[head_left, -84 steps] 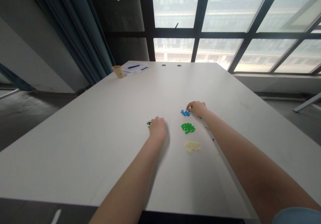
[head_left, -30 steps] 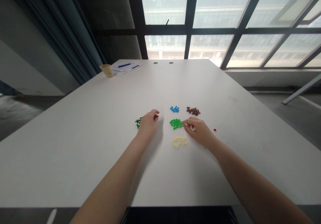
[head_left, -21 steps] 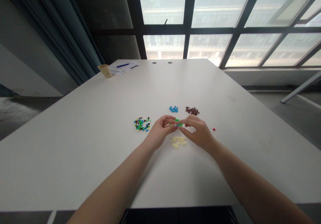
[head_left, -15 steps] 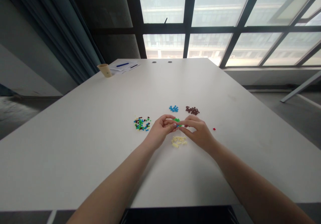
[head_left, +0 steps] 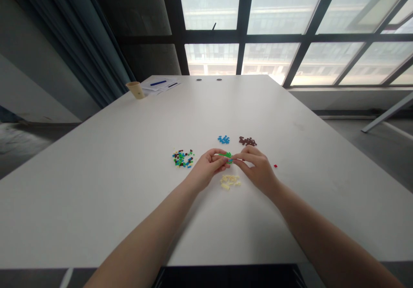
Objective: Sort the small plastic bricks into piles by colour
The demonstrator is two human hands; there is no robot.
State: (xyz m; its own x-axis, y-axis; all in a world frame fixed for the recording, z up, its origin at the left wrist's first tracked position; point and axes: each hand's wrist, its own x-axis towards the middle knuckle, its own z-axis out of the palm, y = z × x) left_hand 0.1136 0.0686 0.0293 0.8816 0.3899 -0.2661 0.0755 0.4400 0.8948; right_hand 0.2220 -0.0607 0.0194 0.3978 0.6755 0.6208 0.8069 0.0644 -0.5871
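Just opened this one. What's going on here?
A person's left hand and right hand meet just above a pile of green plastic bricks, their fingertips together on something too small to make out. The small bricks lie on a white table in separate piles: blue, brown and cream, with a mixed-colour pile left of the hands. A single red brick sits off to the right.

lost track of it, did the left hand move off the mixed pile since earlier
Yes, the left hand has moved right, away from the mixed brick pile, toward the green bricks.
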